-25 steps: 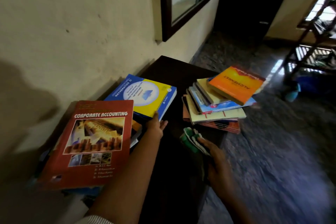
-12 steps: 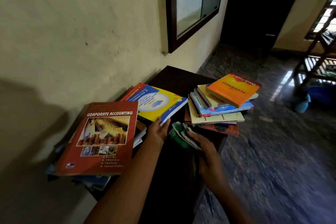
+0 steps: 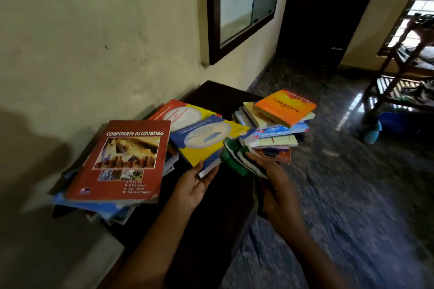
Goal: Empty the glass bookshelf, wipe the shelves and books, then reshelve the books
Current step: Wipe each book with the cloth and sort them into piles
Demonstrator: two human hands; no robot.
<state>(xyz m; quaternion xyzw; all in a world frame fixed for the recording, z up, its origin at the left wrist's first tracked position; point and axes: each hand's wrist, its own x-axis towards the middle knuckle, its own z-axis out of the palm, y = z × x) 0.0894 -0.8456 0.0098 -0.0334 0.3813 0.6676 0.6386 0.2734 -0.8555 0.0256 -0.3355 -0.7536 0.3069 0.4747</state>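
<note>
The left hand point(image 3: 195, 185) gripped the near corner of a blue and yellow book point(image 3: 206, 141), thumb on the cover and fingers point(image 3: 209, 175) curled under the edge. The book sat tilted across the middle of the dark surface point(image 3: 211, 230). It overlapped a red and yellow book point(image 3: 185, 112) lying just behind it, against the wall. To the left, a red Corporate Accounting book point(image 3: 122, 159) topped an untidy pile of books whose edges stuck out past the near left corner of the surface. The right hand point(image 3: 274, 185) held a green and white cloth point(image 3: 237, 157), fingers clamped on the bunched fabric. The cloth touched the right edge of the blue and yellow book. Just beyond the cloth, on the right side of the surface, stood a loose stack of books point(image 3: 274, 138) with an orange Alchemist book point(image 3: 285, 107) on top. The glass bookshelf point(image 3: 244, 0) was set in the wall above the far end of the surface, its shelves visible through the panes.
</note>
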